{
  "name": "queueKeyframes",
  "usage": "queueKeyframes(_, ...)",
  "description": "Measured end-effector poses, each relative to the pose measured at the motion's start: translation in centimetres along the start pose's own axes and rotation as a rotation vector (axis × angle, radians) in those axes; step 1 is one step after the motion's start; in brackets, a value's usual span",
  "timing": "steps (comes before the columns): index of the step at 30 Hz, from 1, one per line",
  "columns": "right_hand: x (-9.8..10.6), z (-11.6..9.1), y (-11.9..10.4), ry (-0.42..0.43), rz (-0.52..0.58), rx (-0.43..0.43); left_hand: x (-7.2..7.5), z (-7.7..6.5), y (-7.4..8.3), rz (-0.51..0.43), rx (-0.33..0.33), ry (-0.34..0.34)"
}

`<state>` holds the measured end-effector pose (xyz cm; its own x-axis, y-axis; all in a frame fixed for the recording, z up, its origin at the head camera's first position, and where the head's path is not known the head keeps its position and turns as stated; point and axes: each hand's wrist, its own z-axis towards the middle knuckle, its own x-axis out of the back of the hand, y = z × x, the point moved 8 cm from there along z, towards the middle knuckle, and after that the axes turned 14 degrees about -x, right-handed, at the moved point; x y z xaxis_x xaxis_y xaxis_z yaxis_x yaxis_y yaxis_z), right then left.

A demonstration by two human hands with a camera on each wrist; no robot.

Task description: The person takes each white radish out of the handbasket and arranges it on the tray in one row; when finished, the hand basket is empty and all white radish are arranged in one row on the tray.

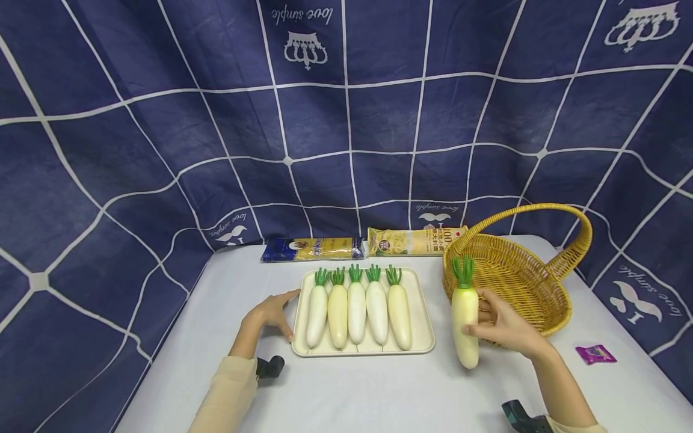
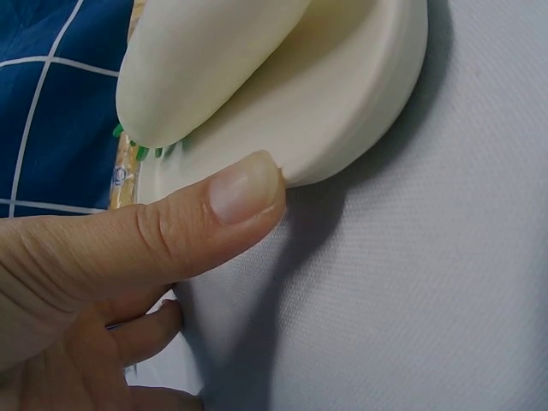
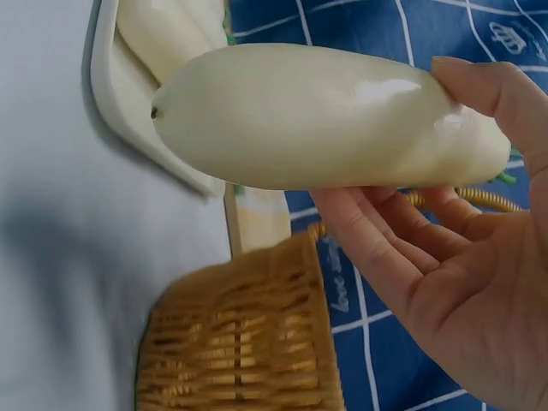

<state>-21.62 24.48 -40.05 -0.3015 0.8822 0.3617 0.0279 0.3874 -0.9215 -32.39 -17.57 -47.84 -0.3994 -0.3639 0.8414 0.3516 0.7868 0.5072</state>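
Note:
My right hand point(image 1: 503, 322) holds a white radish point(image 1: 464, 325) with green leaf stubs, off the table and in front of the wicker basket point(image 1: 563, 300). In the right wrist view, the thumb lies on one side of this radish point(image 3: 291, 120) and the fingers on the other. A cream tray point(image 1: 421, 300) bears several radishes point(image 1: 356, 313) in a row, leaves toward the back. At the tray's left edge, my left hand point(image 1: 271, 313) touches the rim with thumb and fingers spread. The left wrist view shows the thumb point(image 2: 244, 188) against the tray's corner.
Behind the tray lie a blue pasta packet point(image 1: 314, 249) and a yellow noodle packet point(image 1: 408, 240). The basket's tall arched handle point(image 1: 582, 240) rises over it. A small purple packet point(image 1: 595, 354) lies at the right. A blue checked cloth point(image 1: 325, 132) hangs behind the white table.

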Motion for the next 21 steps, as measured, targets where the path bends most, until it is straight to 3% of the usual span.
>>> queueKeyframes(9,-2.6,1.2,-1.2,-0.093,0.007,0.071,0.0,0.0,0.0,-0.007,0.007,-0.002)
queueKeyframes(21,-4.8,4.1,-1.4,0.022,-0.098,0.023,0.0,-0.1,0.0,-0.024,0.014,-0.004)
